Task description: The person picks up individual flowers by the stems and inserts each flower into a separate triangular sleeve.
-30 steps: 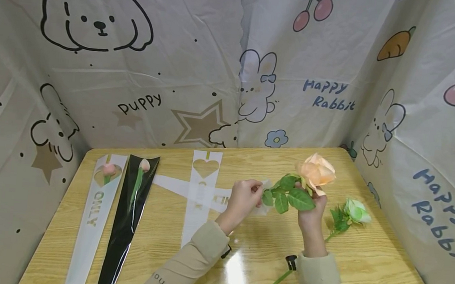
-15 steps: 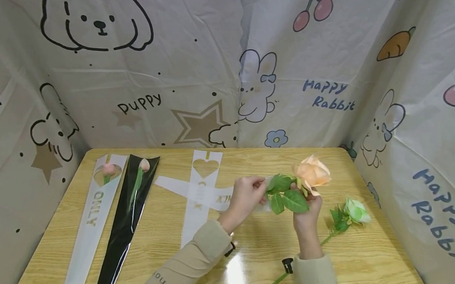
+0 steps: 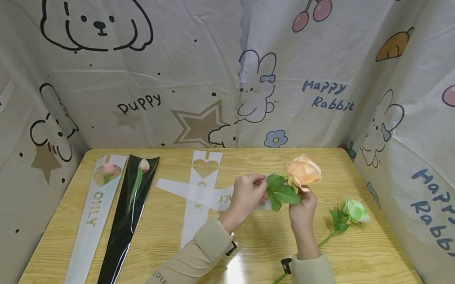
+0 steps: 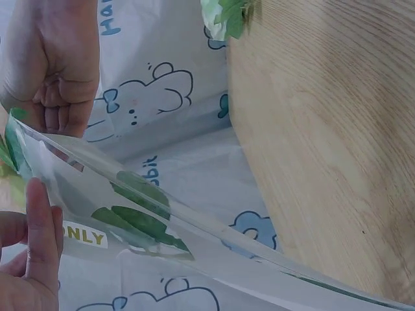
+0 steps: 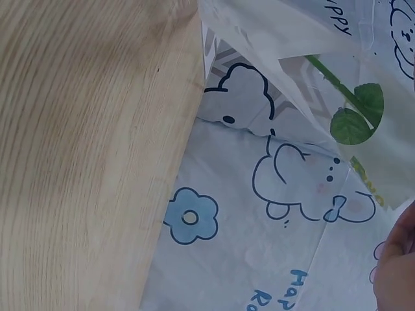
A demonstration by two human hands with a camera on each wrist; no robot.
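A peach rose (image 3: pixel 303 171) with green leaves (image 3: pixel 281 194) is in my right hand (image 3: pixel 303 212), which grips it just under the bloom. My left hand (image 3: pixel 248 195) pinches the mouth of a translucent white flower sleeve (image 3: pixel 170 187) printed ONLY. In the left wrist view, some rose leaves (image 4: pixel 139 220) show through the sleeve's film, close to my left fingers (image 4: pixel 42 240). The right wrist view shows the stem (image 5: pixel 337 81) inside the sleeve too. Leaves nearest the bloom are outside, bunched at the mouth. My left hand hides part of the mouth in the head view.
Beneath the held sleeve, another white sleeve (image 3: pixel 195 220) with a heart cutout lies on the table (image 3: pixel 257 271). At left lie a white sleeve (image 3: pixel 87 238) and a black sleeve (image 3: pixel 117 236), each with a pink tulip. A green-white rose (image 3: pixel 355 212) lies at right. Printed cloth surrounds the table.
My right hand has moved left with the peach rose, toward my left hand. More leaves have slid into the sleeve. My left hand keeps its pinch almost in place.
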